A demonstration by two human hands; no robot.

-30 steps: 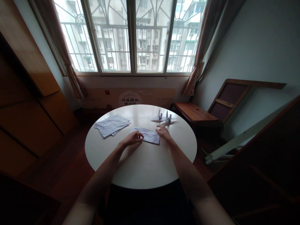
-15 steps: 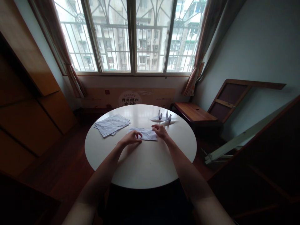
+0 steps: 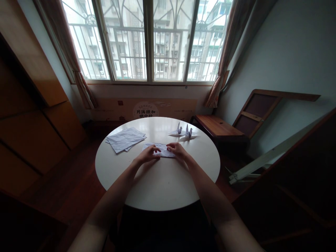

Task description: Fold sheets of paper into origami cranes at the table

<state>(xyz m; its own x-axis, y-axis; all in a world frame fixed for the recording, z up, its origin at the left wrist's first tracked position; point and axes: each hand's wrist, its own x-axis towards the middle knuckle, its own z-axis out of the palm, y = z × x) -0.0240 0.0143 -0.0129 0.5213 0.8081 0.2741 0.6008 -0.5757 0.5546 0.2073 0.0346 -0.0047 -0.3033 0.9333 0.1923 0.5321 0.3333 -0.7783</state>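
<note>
A folded sheet of creased white paper (image 3: 163, 150) lies flat on a round white table (image 3: 162, 189). Curled over the paper's left end, my left hand (image 3: 149, 154) holds it, with a gap showing between thumb and forefinger. At its right part, my right hand (image 3: 177, 149) has its fingertips bunched together on the paper near the upper edge. My hands cover both ends of the sheet. Beyond my right hand stand two folded paper cranes, the left crane (image 3: 179, 130) and the right crane (image 3: 188, 132).
A stack of creased paper sheets (image 3: 125, 139) lies on the table's left side. A low wooden bench (image 3: 217, 125) stands behind the table to the right. Past the far edge, a printed cardboard panel (image 3: 173, 106) leans below the barred window (image 3: 149, 42).
My right hand has slid left along the paper, from near its right end towards the middle. My left hand has barely shifted; the cranes and stack stay put.
</note>
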